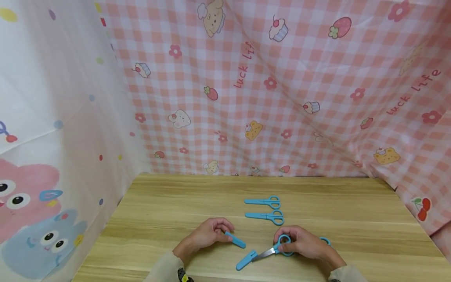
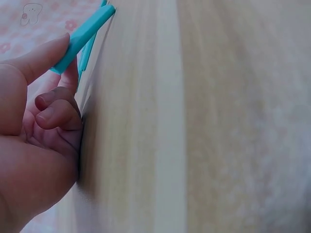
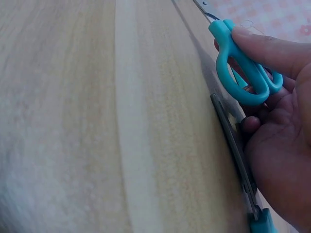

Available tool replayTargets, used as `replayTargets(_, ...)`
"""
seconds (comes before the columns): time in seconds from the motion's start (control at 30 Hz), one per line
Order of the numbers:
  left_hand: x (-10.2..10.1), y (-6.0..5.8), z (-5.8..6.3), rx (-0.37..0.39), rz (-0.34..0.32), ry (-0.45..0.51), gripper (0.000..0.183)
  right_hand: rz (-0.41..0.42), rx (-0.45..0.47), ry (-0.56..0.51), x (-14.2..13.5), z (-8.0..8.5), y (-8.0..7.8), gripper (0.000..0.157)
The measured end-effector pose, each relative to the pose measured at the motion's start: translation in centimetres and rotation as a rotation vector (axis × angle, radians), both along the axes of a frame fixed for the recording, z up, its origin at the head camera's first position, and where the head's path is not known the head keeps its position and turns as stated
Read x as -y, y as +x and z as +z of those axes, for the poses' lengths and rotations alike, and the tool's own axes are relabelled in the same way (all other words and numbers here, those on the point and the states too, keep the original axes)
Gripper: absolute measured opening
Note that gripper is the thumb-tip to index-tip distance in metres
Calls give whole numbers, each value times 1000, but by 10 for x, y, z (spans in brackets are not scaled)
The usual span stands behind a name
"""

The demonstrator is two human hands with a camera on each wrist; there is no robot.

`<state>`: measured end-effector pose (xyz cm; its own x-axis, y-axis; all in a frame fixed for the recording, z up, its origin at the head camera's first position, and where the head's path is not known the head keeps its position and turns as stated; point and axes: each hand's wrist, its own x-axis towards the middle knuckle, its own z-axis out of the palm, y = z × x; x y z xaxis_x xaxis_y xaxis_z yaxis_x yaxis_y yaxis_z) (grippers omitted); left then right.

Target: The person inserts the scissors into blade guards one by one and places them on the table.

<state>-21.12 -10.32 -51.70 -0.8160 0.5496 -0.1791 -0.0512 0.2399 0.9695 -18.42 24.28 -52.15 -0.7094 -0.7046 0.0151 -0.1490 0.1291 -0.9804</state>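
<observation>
My left hand [image 1: 211,235] pinches a blue blade cover [image 1: 235,240] between thumb and finger; the left wrist view shows the same cover [image 2: 85,39] raised at a slant. With thumb and fingers my right hand [image 1: 303,243] holds blue-handled scissors [image 1: 284,243] by the finger loops, their metal blades bare and pointing left. The blade tips meet the open end of a second blue cover [image 1: 246,261] in the head view. Partly hidden beneath the right hand lies another pair of scissors [image 3: 233,150], its blades uncovered and its blue loop [image 1: 325,240] showing past the wrist.
Farther back on the wooden table [image 1: 169,203], two pairs of blue scissors lie side by side in their covers: a rear pair [image 1: 262,201] and a nearer pair [image 1: 264,216]. A pink checked cloth [image 1: 225,109] hangs behind the table, a white printed one [image 1: 77,117] at the left.
</observation>
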Motion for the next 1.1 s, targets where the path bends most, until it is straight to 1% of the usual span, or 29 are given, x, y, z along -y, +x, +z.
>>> replayTargets(0.1, 1, -1, -2, 19, 10, 19, 29, 2, -9, -11, -1, -2, -1, 20)
replayTargets(0.23, 2, -2, -3, 65, 34, 56, 31, 0, -19, -39, -2, -3, -1, 20)
replayTargets(0.33, 3, -3, -2, 92, 47, 84, 35, -7, -32, -64, -1, -2, 0, 21)
replayTargets(0.5, 4, -3, -1, 107, 55, 116, 37, -22, -21, -89, 0, 0, 0, 23)
replayTargets(0.67, 4, -3, -1, 126, 58, 150, 39, -41, -3, -66, -1, 1, 0, 26)
replayTargets(0.9, 3, -4, -1, 154, 77, 165, 38, -67, -56, -34, 0, 3, -1, 25)
replayTargets(1.1, 4, -4, -2, 168, 76, 197, 40, -87, -61, -12, 1, 7, 0, 24)
